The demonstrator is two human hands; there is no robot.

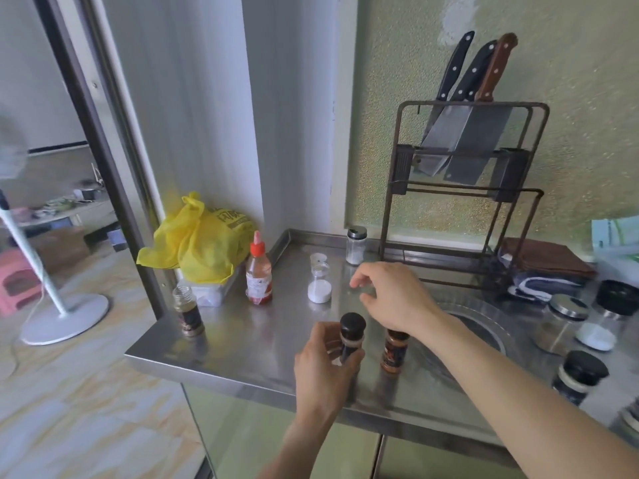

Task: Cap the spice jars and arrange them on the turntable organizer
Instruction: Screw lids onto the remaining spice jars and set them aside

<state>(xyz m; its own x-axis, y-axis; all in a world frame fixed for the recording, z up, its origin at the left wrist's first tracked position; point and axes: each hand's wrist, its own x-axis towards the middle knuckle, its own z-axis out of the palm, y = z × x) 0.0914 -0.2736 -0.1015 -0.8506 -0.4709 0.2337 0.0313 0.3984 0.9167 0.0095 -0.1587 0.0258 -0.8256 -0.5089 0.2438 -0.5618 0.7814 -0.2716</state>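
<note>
Your left hand point(325, 368) grips a dark spice jar point(351, 340) with a round black cap on it, right at the front of the shiny steel counter point(242, 340). Your right hand point(390, 295) hangs in the air just behind that jar, fingers loosely bent and holding nothing. It reaches toward the open clear jar point(320, 283) of white powder, which stands further back from the dark jar. A small white lid point(318, 258) lies just behind the clear jar. I think you are done capping the dark jar, and the clear one looks next. For that you would pick up the little lid, set it flat on the round mouth and twist. A red spice jar point(394, 350) stands just beside the dark jar, partly hidden under your right arm. An open brown glass jar point(188, 314) waits far off to the left of the dark jar. The jars are smooth and round, so they may slip. I cannot make out the turntable for sure.
</note>
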